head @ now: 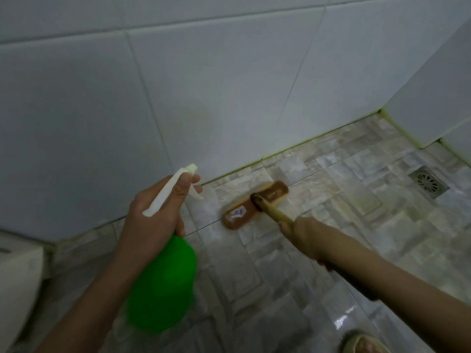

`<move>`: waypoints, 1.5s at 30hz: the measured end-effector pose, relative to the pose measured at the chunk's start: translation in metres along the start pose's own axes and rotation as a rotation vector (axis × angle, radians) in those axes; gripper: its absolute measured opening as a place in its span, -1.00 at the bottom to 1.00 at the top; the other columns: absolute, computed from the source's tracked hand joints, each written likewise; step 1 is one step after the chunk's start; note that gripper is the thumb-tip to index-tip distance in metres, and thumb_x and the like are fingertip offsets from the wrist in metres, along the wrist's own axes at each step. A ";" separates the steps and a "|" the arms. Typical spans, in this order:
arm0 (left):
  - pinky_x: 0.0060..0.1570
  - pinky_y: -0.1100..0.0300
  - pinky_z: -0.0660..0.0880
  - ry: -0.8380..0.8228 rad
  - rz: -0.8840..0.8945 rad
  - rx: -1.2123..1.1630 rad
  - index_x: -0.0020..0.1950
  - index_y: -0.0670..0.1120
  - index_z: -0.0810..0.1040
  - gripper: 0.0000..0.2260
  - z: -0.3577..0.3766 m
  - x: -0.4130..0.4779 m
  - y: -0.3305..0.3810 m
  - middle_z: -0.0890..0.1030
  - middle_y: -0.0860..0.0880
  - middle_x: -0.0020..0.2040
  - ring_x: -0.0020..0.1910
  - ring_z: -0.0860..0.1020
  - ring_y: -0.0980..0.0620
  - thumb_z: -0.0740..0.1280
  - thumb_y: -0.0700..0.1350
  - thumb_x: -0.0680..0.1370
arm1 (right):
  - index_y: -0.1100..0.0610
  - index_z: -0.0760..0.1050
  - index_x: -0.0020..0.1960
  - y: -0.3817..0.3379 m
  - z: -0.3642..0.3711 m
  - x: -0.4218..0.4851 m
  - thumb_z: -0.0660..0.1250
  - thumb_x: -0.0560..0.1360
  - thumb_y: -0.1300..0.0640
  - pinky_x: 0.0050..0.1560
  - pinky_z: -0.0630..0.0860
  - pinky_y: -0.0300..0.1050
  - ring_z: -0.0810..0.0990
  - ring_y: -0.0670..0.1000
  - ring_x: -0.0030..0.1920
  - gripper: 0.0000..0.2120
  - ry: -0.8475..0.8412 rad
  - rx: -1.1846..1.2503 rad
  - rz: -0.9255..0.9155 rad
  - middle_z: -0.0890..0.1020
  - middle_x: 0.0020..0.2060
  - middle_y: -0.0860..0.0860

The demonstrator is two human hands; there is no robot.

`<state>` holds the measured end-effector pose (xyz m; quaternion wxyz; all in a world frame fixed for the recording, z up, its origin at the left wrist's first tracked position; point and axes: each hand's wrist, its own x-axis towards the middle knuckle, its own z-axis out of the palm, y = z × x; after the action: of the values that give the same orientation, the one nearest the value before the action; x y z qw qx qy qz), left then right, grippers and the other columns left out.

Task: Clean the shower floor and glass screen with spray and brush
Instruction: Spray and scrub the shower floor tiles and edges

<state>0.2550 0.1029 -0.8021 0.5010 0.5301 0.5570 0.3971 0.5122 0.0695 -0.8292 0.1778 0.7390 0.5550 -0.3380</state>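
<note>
Green spray bottle (163,284) hangs nearest, its neck gripped by the left hand (153,215); the right hand (302,234) clasps the handle of a brown scrubbing brush (240,212) resting on the shower floor (356,245) by its wall edge. Floor scrubbing seems in hand, and the next stroke calls for firm pressure along that edge. A floor drain (428,185) lies toward the far right corner, well clear of the brush.

This is a bathroom's shower corner: walls (229,85) of large white tiles meet a stone-patterned tiled floor (280,263), a yellowed sealant joint (293,152) runs along the floor's far edge, a square metal drain (428,182) sits near its right edge, and a white fixture (17,271) stands at its left edge.
</note>
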 end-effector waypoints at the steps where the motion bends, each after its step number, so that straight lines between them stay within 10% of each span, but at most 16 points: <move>1: -0.46 0.28 0.45 0.005 -0.001 0.005 0.01 0.27 0.65 -0.78 -0.001 0.000 0.000 0.73 0.08 -0.03 -0.57 0.46 0.04 0.24 0.27 0.54 | 0.13 0.35 -0.19 -0.013 -0.002 0.009 -0.07 0.65 -0.14 -0.35 0.54 -0.11 0.55 0.07 -0.34 -0.56 0.015 0.010 -0.049 0.48 -0.30 0.05; 10: -0.41 0.21 0.48 0.108 -0.002 0.076 -0.02 0.32 0.66 -0.72 -0.039 -0.029 -0.009 0.72 -0.10 -0.13 -0.56 0.47 0.04 0.18 0.34 0.56 | 0.13 0.39 -0.12 -0.027 0.033 -0.013 -0.03 0.62 -0.20 -0.32 0.62 -0.03 0.64 0.12 -0.34 -0.55 -0.178 0.088 -0.074 0.58 -0.21 0.12; 28: -0.39 0.18 0.50 0.378 -0.047 0.103 0.03 0.30 0.62 -0.79 -0.096 -0.072 -0.018 0.71 0.16 0.02 -0.26 0.59 -0.29 0.21 0.25 0.58 | 0.16 0.33 -0.22 -0.116 0.042 0.005 -0.02 0.64 -0.15 -0.57 0.50 -0.11 0.55 0.13 -0.49 -0.54 -0.038 0.113 -0.194 0.51 -0.33 0.14; 34: -0.45 0.30 0.48 0.408 -0.077 0.098 0.02 0.27 0.61 -0.75 -0.107 -0.082 -0.018 0.72 0.18 -0.04 -0.52 0.48 0.03 0.16 0.24 0.59 | 0.10 0.36 -0.20 -0.108 0.073 -0.031 -0.05 0.65 -0.16 -0.35 0.51 -0.14 0.55 0.03 -0.36 -0.56 -0.114 -0.008 -0.270 0.53 -0.28 0.05; 38: -0.45 0.28 0.48 0.393 -0.091 0.103 -0.04 0.36 0.61 -0.80 -0.105 -0.084 -0.022 0.71 0.16 0.01 -0.47 0.53 -0.05 0.18 0.28 0.55 | 0.07 0.30 -0.26 -0.143 0.065 0.000 -0.02 0.63 -0.18 -0.55 0.41 -0.15 0.51 0.05 -0.47 -0.57 0.004 0.048 -0.341 0.46 -0.35 0.04; 45: -0.31 0.17 0.48 0.361 -0.076 0.098 -0.04 0.35 0.64 -0.74 -0.116 -0.097 -0.029 0.73 0.03 -0.07 -0.53 0.47 0.07 0.16 0.32 0.59 | 0.15 0.44 0.06 -0.110 0.066 -0.029 -0.10 0.65 -0.18 -0.15 0.52 -0.08 0.49 -0.01 -0.31 -0.51 -0.104 -0.282 -0.363 0.44 -0.29 0.00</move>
<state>0.1299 0.0134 -0.7960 0.3811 0.4527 0.6760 0.4391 0.3843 0.0426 -0.8430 0.2437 0.5764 0.7107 -0.3214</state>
